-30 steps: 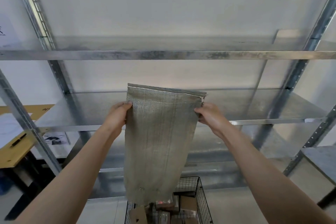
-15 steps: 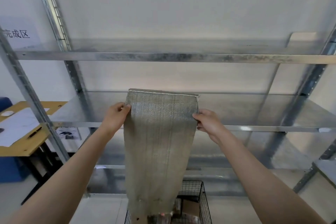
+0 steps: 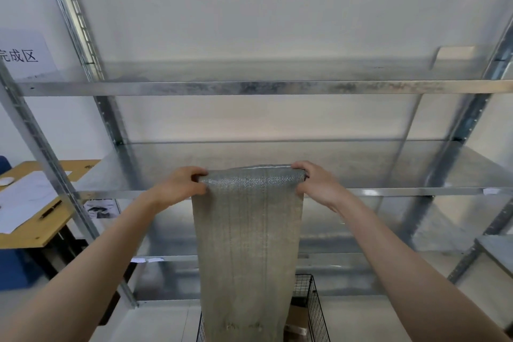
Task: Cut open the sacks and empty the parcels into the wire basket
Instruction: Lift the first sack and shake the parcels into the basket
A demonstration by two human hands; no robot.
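The sack (image 3: 247, 244) is coarse woven cloth, matt grey-green. The shelving (image 3: 249, 88) is galvanised metal with a dull, mottled sheen. The wire basket (image 3: 313, 302) is black wire; the table (image 3: 36, 233) is pale wood.

- big galvanised grey metal shelving rack (image 3: 249, 87) right ahead
- yellow wooden bench (image 3: 33, 236) on the left, white paper sheets (image 3: 25, 203) and a black pen (image 3: 50, 209) lying on it
- white paper sign with black characters (image 3: 22, 55), upper left

Left hand (image 3: 177, 184) and right hand (image 3: 316, 183) grip the sack (image 3: 247, 244) hanging over the wire basket (image 3: 313, 311).
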